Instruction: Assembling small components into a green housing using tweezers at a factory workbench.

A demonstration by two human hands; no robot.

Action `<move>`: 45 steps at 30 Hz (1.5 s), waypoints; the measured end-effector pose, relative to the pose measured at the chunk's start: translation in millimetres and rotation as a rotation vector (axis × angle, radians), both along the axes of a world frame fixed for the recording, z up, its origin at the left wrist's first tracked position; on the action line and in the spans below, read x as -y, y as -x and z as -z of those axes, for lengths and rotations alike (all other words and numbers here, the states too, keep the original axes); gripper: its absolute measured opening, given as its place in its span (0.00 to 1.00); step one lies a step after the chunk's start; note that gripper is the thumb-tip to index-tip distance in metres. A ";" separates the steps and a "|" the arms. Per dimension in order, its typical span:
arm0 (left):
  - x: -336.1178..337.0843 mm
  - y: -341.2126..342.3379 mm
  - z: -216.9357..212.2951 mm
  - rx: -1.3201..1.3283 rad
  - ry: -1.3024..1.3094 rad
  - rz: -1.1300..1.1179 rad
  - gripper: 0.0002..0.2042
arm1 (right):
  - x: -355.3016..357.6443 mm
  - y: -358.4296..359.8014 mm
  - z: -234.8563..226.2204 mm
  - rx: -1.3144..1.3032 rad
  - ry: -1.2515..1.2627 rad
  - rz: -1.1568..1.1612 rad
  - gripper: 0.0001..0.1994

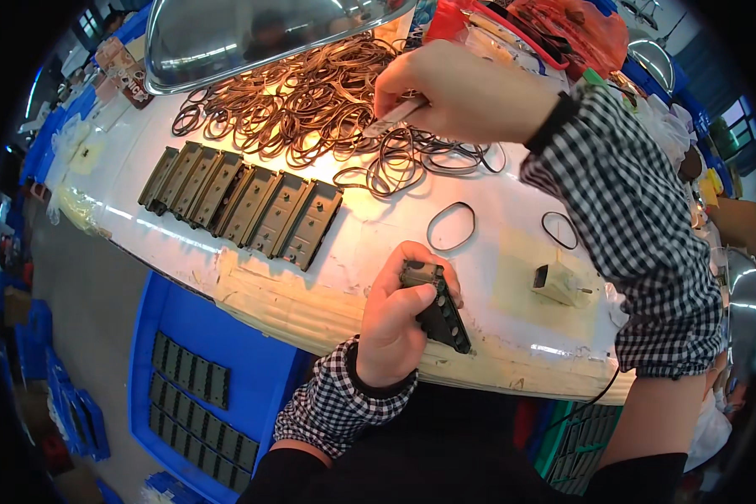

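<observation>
My left hand (395, 323) is closed around a dark olive plastic housing (438, 307), narrow and long, tilted near the table's front edge; the thumb presses on its upper end. My right hand (433, 88) reaches over a big heap of thin dark rubber rings (302, 101), pinching what looks like a pair of flat metal tweezers (396, 116). The tips point down and left at the heap's right part. One loose ring (451, 227) lies on the table between my hands, and another ring (559, 230) lies below my right sleeve.
Several similar olive housings (244, 202) stand in a row at left. A shiny lamp hood (269, 38) hangs over the heap. A small pale block (561, 284) sits at right. Below the table edge, a blue bin (265, 370) and a green crate (548, 454) hold dark parts. Red bags (580, 29) lie far right.
</observation>
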State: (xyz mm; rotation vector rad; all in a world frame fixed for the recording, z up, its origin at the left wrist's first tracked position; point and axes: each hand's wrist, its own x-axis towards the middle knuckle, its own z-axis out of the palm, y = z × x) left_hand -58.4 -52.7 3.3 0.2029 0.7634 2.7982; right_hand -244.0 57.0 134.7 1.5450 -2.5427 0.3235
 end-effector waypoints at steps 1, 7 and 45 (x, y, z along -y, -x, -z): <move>-1.0 -0.3 -3.0 0.009 0.022 -0.019 0.14 | -13.6 -21.2 -9.4 0.084 0.039 0.026 0.06; -5.1 3.2 0.5 -0.015 -0.077 0.019 0.19 | -88.2 -127.9 -24.0 0.862 0.502 0.168 0.06; -26.0 -26.8 -1.2 -0.118 -0.205 0.478 0.38 | -153.6 -207.5 41.2 1.269 0.769 0.425 0.17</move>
